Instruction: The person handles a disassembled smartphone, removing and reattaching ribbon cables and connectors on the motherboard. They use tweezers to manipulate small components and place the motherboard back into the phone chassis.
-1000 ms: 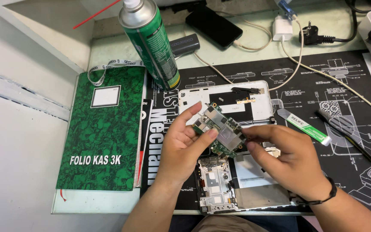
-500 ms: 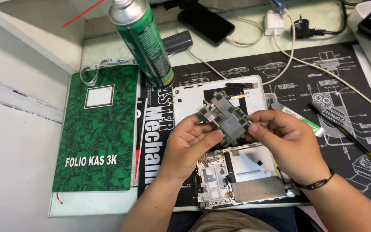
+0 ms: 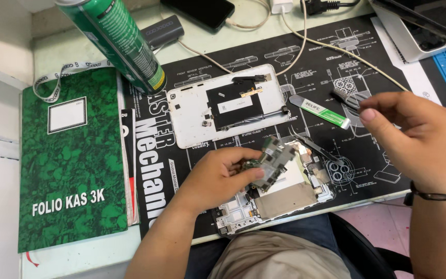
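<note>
My left hand grips a small green circuit board and holds it tilted just above an opened phone frame at the mat's near edge. My right hand hovers off to the right with its fingers loosely apart and nothing in them. Its fingertips are close to a thin dark tool lying on the mat. A white phone back cover lies face down beyond the frame. Between the frame and my right hand lie metal tweezers.
A black printed work mat covers the desk. A green spray can stands at its far left corner beside a green hardcover book. A green-and-white pry tool, a black phone, cables and a white device lie around.
My right hand let go of the circuit board and moved up and to the right toward the thin dark tool. My left hand keeps the board, now lower over the frame.
</note>
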